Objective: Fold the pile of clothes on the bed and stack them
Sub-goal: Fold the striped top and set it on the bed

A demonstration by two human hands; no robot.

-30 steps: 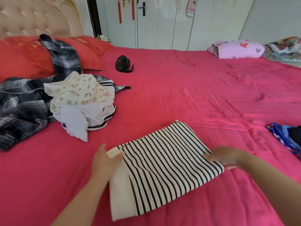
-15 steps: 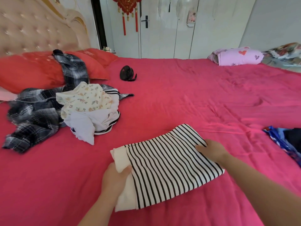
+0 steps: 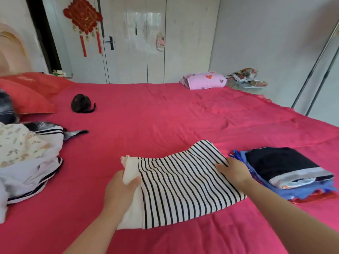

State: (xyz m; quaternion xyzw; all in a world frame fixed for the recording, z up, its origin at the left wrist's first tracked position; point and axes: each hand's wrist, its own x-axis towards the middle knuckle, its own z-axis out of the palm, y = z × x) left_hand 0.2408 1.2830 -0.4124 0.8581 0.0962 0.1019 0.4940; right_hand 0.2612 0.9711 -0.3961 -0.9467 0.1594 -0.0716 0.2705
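Folded striped top (image 3: 183,184) on the bed (image 3: 165,116), just beside the stack (image 3: 282,165); left hand (image 3: 122,187) grips its cream end, right hand (image 3: 233,169) its opposite edge. The stacking step appears to be in hand: the next move calls for a level lift onto the stack.

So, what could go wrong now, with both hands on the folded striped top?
The left hand grips only the cream edge of the striped top, so the fold may open when lifted. The stack of folded clothes beside the right hand has ragged edges; the top, laid there, might sit crooked or slide.
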